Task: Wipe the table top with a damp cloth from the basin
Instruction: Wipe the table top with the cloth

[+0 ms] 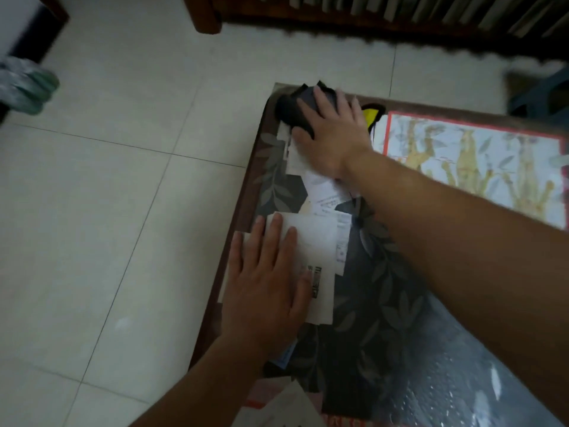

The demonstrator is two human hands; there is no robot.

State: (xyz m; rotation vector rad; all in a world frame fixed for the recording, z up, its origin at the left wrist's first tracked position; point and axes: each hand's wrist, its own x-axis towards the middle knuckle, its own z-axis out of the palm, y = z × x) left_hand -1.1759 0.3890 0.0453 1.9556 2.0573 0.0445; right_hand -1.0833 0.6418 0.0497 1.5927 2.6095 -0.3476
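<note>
The table top (378, 306) has a dark leaf-patterned cover and fills the right half of the view. My left hand (264, 288) lies flat, fingers spread, on a white folded paper (317, 251) near the table's left edge. My right hand (332, 134) reaches to the far left corner and presses a dark cloth (292, 109) against the table, fingers spread over it. Loose white paper slips (320, 183) lie between the two hands. No basin is in view.
A red-bordered picture sheet (474, 158) with yellow drawings lies at the far right of the table. Bubble wrap (455, 386) covers the near right part. More papers (286, 405) sit at the near edge. Pale floor tiles (117, 195) lie to the left, wooden furniture (206, 13) beyond.
</note>
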